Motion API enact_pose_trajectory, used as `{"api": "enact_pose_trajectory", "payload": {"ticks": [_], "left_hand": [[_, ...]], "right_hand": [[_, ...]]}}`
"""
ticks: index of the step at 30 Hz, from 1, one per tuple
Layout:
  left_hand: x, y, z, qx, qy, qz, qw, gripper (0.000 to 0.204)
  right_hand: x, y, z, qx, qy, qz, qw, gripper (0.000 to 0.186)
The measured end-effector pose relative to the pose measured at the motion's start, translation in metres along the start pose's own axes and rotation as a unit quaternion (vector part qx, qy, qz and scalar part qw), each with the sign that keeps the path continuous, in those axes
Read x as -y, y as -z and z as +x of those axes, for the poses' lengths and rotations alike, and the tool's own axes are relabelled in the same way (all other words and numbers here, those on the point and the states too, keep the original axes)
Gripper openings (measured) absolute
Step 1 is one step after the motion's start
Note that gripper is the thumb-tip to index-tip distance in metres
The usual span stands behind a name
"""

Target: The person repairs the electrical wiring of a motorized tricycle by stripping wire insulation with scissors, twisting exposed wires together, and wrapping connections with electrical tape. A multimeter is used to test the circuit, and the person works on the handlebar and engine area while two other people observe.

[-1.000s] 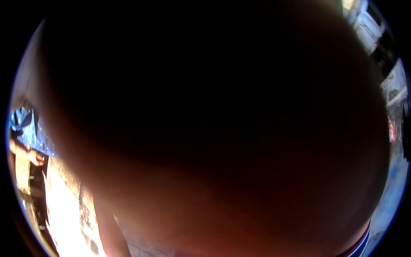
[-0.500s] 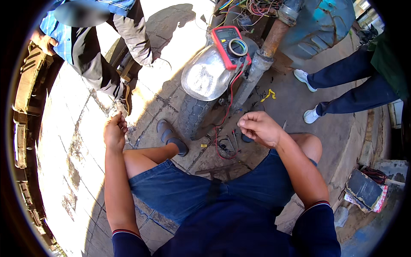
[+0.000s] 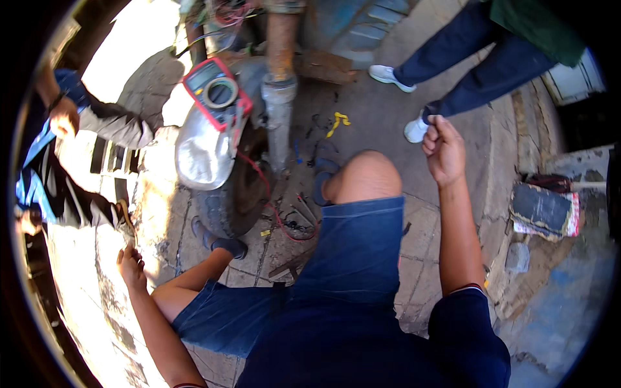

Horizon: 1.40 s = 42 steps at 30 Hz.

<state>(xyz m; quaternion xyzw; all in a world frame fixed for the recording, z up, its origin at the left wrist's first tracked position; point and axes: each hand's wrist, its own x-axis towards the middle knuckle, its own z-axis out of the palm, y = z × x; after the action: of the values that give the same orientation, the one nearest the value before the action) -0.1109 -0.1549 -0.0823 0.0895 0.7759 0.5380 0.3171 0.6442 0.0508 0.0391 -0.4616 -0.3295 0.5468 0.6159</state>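
Note:
My left hand is out at the left, over the sunlit paving beside my knee. Its fingers are curled in a pinch, and anything between them is too small to make out. My right hand is raised at the right, near a bystander's white shoe in the picture. Thumb and fingertips meet there; what they may hold I cannot make out. Ahead of me, a red multimeter lies on the silver mudguard of a wheel, with a roll of tape on it. Its red test lead trails to the ground.
Loose wires hang above a rusty fork tube, over the tyre. One person stands ahead right, another at the left. A yellow strip lies on the ground. A dark slab lies at the right.
My view has turned right, so the wheel and multimeter now appear further left. My right hand has swung outward to the right, away from the wheel. Both hands remain pinched.

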Motion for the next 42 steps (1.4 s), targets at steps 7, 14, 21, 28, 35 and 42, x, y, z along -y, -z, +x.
{"api": "enact_pose_trajectory", "payload": {"ticks": [7, 14, 21, 28, 35, 42], "left_hand": [[0.023, 0.024, 0.023, -0.038, 0.032, 0.154, 0.987, 0.02], [0.008, 0.032, 0.012, -0.063, 0.029, 0.202, 0.977, 0.016], [-0.013, 0.053, 0.004, -0.151, 0.078, 0.291, 0.941, 0.008], [0.002, 0.088, -0.038, -0.162, 0.123, 0.415, 0.887, 0.014], [0.007, 0.083, -0.081, -0.136, 0.142, 0.489, 0.85, 0.019], [0.007, 0.09, -0.11, -0.095, 0.107, 0.542, 0.828, 0.025]], "right_hand": [[-0.188, 0.199, -0.115, -0.317, -0.2, -0.073, 0.924, 0.026], [-0.336, 0.269, -0.248, -0.443, -0.425, -0.101, 0.783, 0.017], [-0.341, 0.254, -0.115, -0.246, -0.327, -0.368, 0.835, 0.016], [-0.337, 0.231, 0.001, -0.172, -0.254, -0.603, 0.736, 0.032], [-0.376, 0.223, 0.047, -0.148, -0.257, -0.648, 0.702, 0.046], [-0.37, 0.202, 0.068, -0.184, -0.356, -0.626, 0.668, 0.06]]}}
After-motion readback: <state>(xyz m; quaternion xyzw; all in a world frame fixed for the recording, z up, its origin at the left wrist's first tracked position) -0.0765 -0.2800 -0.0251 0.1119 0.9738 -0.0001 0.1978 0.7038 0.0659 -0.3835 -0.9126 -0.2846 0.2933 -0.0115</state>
